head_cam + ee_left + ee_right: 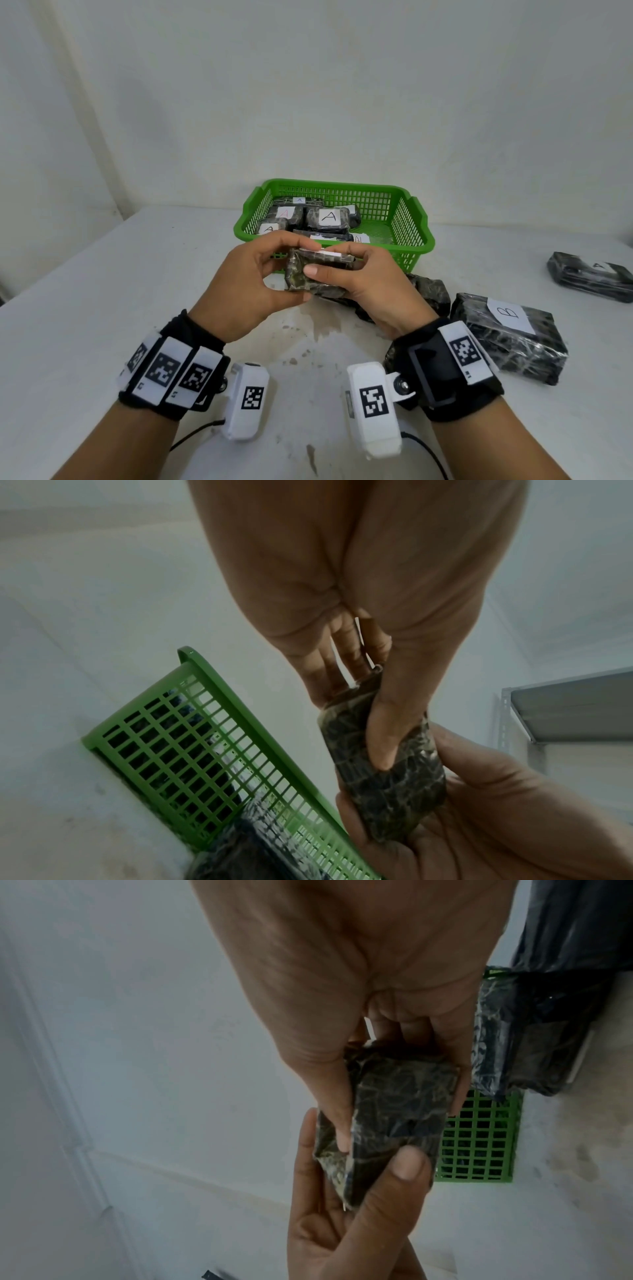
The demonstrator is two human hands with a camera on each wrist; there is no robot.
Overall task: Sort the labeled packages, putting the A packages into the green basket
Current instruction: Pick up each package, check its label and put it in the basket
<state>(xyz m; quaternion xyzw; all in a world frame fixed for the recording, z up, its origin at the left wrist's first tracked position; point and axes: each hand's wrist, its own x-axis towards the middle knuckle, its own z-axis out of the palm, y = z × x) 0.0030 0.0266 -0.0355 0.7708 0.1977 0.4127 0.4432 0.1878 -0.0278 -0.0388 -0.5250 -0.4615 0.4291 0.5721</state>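
1. Left hand: fingers curled round the left end of a dark wrapped package.
2. Package: raised above the desk, just before the green basket of A packages.
3. Right hand: fingers gripping the right end.
4. B package: flat on the desk, far right.

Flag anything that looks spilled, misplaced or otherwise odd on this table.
A brownish stain spreads over the white table beneath the hands, with smaller specks nearer the camera. An A-labelled package lies at the far right of the table, outside the green basket.
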